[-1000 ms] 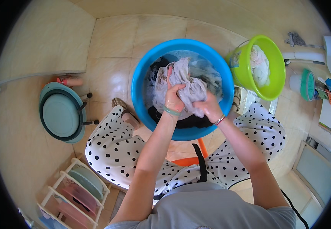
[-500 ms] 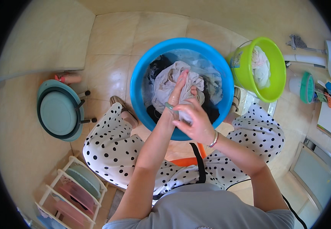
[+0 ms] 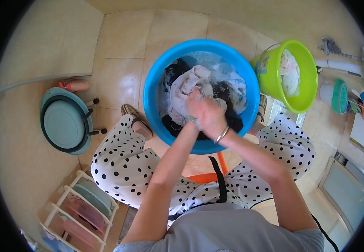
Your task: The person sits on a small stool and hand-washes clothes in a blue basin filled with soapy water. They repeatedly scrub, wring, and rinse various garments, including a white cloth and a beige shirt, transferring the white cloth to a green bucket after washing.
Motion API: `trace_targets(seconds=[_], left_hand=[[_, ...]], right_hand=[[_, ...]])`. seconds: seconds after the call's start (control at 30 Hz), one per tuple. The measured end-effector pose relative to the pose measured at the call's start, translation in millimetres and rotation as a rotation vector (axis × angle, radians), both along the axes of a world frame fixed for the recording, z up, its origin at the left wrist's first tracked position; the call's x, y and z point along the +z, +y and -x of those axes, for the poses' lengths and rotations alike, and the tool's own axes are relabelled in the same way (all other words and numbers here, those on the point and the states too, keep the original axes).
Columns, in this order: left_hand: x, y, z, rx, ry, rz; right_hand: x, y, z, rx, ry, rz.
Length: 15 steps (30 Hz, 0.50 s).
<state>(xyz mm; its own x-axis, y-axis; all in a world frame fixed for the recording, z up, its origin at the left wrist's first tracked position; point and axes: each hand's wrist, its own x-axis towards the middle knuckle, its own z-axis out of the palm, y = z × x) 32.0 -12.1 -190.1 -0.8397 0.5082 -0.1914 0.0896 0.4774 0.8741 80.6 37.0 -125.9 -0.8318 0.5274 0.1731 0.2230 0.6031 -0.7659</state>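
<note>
A round blue basin (image 3: 150, 84) stands between my feet, with wet laundry in cloudy, sudsy water. My hands are together over a bunched pale cloth (image 3: 186, 86), its kind not clear in the folds. My right hand (image 3: 211, 115), a metal bangle at its wrist, closes over the cloth and is smeared by motion. Beneath and beside it is my left hand (image 3: 193, 105), with a green bangle; its fingers are mostly hidden. Around the pale cloth lie a dark garment (image 3: 176, 71) and whitish, soaked fabric (image 3: 235, 86).
A lime-green bucket (image 3: 306, 90) leans at the right, holding white cloth (image 3: 290, 75). Left are a folding teal basin (image 3: 63, 124), a pink bottle (image 3: 76, 85) and a white rack (image 3: 60, 206) with several basins. An orange stool (image 3: 203, 178) shows between my legs.
My right hand has moved up and left onto my left hand. My left hand has drawn back from its outstretched position, and its fingers are now largely covered. The pale cloth has shifted.
</note>
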Motion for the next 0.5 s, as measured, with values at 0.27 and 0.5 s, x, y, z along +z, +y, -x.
trace_targets(seconds=[0.27, 0.5], left_hand=[[27.1, 49.7, -12.5, 0.507, -1.061, -0.249], [-75.9, 42.0, 89.8, 0.406, -0.783, -0.504]], right_hand=[[-111.5, 123.6, -7.4, -0.163, -0.364, -0.003], [-98.9, 138.3, 53.0, -0.29, 0.082, 0.256]])
